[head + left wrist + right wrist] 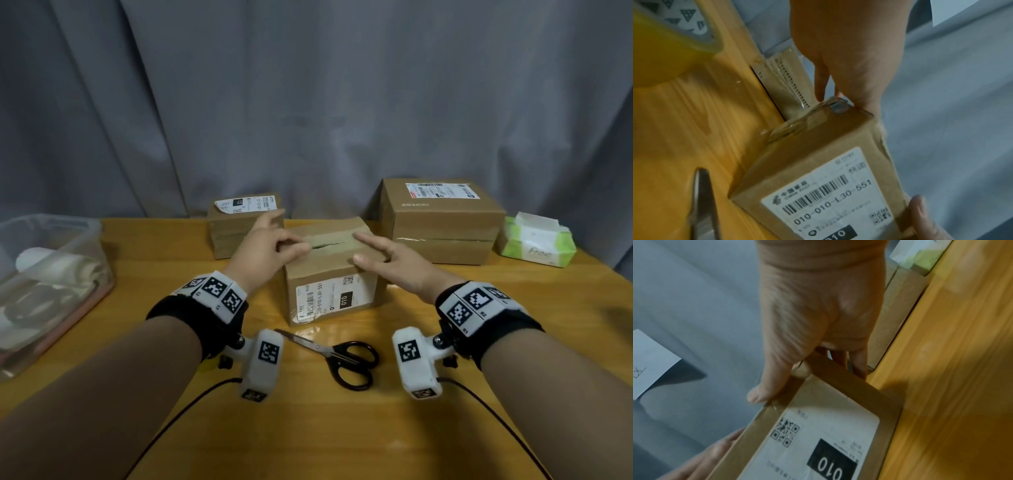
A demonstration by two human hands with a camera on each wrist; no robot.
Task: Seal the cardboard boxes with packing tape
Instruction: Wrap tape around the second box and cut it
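From the head view, a small brown cardboard box with a white shipping label (330,270) stands mid-bench (479,342), black-handled scissors (337,356) just before it. The left hand (265,250) rests on its top with fingers curled at the taped seam; whether they pinch anything I cannot tell. The right hand (390,262) lies there, fingers spread straight.

The left wrist view shows a yellowish tape roll (663,40) on the bench.

The right wrist view shows the thumb straight along the top edge.

Boxes (329,270) brown w/ white labels, black barcodes; front one has black "010" patch. Counter (479,342) yellow-orange wood grain. Scissors (346,359) black handles. Curtain (308,102) grey. Tissue pack (536,245) at 2 o'clock green/white. Wristbands (219,291) black, white-black square markers.
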